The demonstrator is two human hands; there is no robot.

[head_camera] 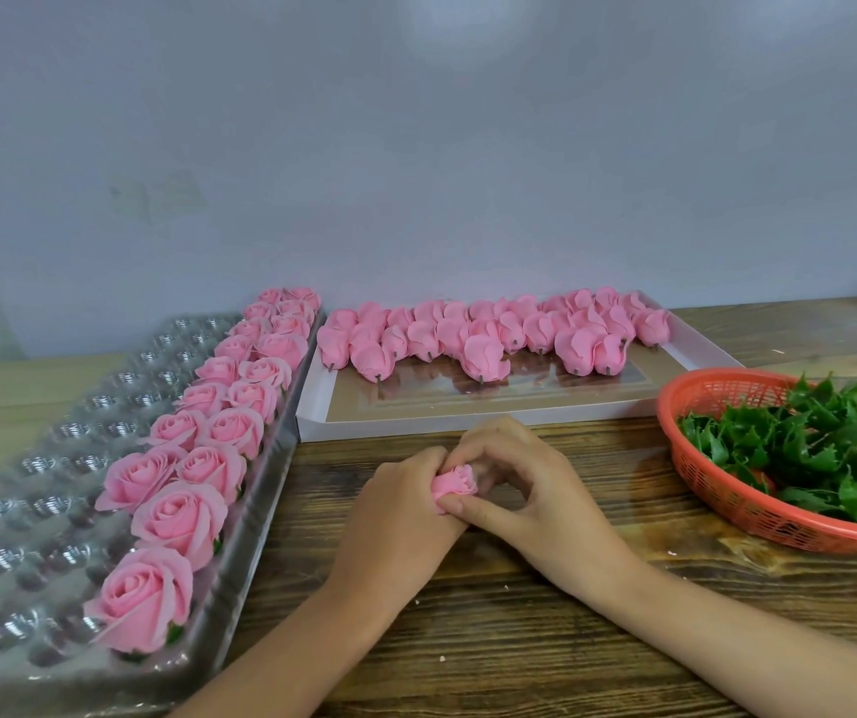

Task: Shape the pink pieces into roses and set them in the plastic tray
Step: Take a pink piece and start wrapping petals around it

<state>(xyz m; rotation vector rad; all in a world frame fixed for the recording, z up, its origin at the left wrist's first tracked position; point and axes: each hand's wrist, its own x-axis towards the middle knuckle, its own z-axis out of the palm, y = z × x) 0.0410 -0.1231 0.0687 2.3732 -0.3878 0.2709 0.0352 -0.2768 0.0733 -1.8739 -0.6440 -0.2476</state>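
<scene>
A small pink rose piece (454,483) sits between both hands above the wooden table. My left hand (399,515) grips it from the left with curled fingers. My right hand (514,479) pinches it from the right, thumb and fingers around the petals. On the left lies the clear plastic tray (27,489); two rows of finished pink roses (208,448) fill its right side. Behind my hands, a white cardboard box (467,414) holds several unshaped pink pieces (488,334) along its far edge.
An orange plastic basket (726,489) of green leaf-shaped calyxes (820,448) stands at the right. A plain grey wall runs close behind the tray and box. Small pink crumbs dot the wooden table (493,640).
</scene>
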